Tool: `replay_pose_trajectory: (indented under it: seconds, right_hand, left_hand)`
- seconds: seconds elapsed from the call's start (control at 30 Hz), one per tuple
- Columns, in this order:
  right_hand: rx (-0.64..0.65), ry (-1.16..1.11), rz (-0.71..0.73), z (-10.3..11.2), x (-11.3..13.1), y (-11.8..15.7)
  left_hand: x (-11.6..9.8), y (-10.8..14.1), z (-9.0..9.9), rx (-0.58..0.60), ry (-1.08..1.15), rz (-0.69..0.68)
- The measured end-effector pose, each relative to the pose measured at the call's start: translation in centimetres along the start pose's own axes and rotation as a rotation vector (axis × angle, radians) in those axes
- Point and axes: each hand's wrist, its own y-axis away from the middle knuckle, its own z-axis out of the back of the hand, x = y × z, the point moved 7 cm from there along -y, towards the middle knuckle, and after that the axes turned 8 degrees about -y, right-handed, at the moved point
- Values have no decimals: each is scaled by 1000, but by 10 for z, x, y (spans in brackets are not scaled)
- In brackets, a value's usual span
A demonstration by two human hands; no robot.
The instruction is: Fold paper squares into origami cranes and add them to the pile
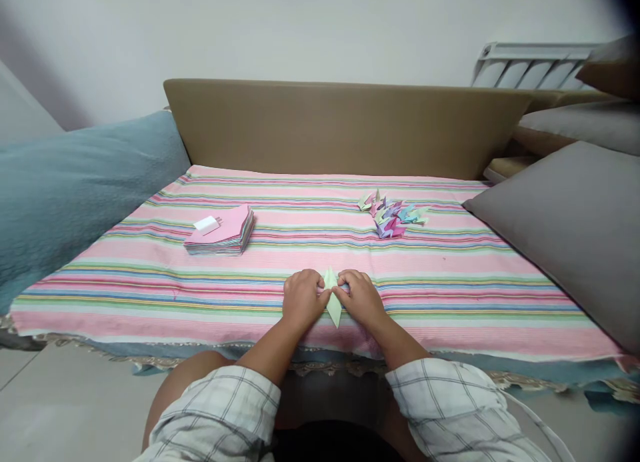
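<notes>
A pale green piece of folded origami paper (335, 312) lies on the striped cloth in front of me, shaped like a narrow diamond with its long point toward me. My left hand (303, 295) grips its left edge, with the thumb pressed on the paper near the middle. From the other side my right hand (363, 299) pinches the right edge, its fingers curled and its thumb almost meeting the left one. Both hands rest low on the cloth. The fingertips partly cover the paper's far half.
A striped cloth (300, 249) covers the seat. At the left stands a stack of coloured paper (227, 229) with a white plug adapter (207, 225) on top. Several folded paper cranes (393, 215) lie heaped at back right. A grey cushion (565, 235) borders the right side.
</notes>
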Motion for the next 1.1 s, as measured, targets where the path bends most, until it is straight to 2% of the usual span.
replay_pose_trajectory:
  seconds: [0.27, 0.6, 1.1]
  right_hand:
    - [9, -15, -16, 3, 3, 1]
    - [4, 27, 7, 3, 6, 2]
    - [11, 33, 51, 2, 7, 2]
  left_hand:
    - [-3, 3, -1, -31, 47, -91]
    - [-5, 6, -2, -104, -9, -167]
    - [-9, 6, -1, -107, -86, -182]
